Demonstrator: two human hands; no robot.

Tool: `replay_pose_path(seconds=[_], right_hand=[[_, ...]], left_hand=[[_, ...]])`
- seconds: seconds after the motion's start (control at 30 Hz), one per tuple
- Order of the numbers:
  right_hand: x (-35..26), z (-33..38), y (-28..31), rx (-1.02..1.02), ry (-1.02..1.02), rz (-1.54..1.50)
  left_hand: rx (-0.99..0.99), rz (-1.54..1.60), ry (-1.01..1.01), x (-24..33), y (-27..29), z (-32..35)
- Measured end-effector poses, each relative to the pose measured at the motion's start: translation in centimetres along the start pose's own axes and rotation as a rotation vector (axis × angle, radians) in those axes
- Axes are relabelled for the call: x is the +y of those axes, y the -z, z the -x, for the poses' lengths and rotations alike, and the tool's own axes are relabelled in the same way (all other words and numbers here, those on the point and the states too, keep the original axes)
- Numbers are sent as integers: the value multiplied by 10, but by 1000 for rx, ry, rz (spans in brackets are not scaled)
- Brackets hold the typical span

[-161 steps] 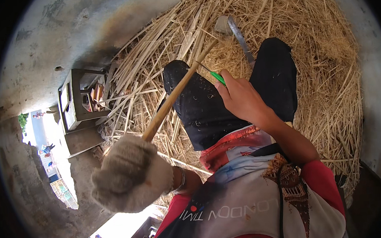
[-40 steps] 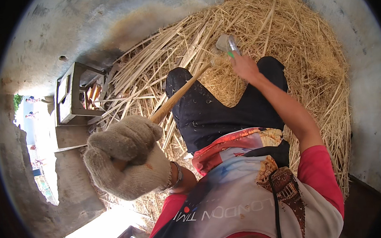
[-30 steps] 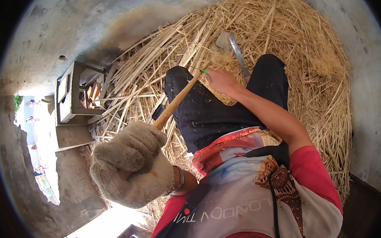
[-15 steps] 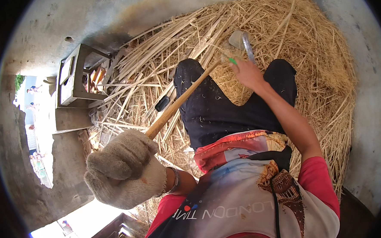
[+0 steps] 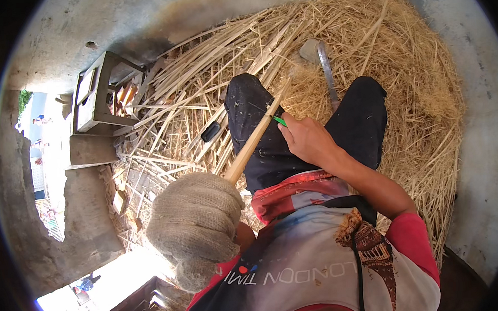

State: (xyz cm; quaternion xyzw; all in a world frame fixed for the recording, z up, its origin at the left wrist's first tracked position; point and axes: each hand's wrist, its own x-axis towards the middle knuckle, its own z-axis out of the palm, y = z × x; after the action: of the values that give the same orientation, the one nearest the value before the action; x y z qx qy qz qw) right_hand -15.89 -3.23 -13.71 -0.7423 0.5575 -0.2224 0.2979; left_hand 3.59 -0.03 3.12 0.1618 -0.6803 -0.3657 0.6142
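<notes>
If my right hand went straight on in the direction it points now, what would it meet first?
Probably the pale wooden stick, just ahead of the right hand. The green-handled tool it holds already seems to reach the stick, though the depth is hard to judge.

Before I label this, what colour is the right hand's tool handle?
The handle is green; see head view.

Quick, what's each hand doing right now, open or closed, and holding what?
Left hand: closed, gloved, holding the stick.
Right hand: closed, bare, holding the green tool.
</notes>
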Motion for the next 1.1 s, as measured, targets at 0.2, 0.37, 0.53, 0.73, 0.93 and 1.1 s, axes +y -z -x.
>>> replay_pose_path(seconds=[0.2, 0.37, 0.53, 0.73, 0.93, 1.1], right_hand=[[-23, 21, 7, 27, 143, -107], [-18, 8, 0, 81, 38, 20], [-22, 25, -9, 68, 68, -100], [-32, 24, 4, -30, 26, -46], [47, -4, -23, 47, -123, 92], [-11, 14, -5, 48, 50, -121]], left_hand=[[-12, 1, 21, 3, -1, 2], [-24, 11, 39, 2, -3, 3], [-29, 28, 40, 0, -1, 6], [-44, 34, 41, -2, 0, 10], [-76, 49, 38, -3, -4, 5], [-113, 47, 55, -3, 2, 5]])
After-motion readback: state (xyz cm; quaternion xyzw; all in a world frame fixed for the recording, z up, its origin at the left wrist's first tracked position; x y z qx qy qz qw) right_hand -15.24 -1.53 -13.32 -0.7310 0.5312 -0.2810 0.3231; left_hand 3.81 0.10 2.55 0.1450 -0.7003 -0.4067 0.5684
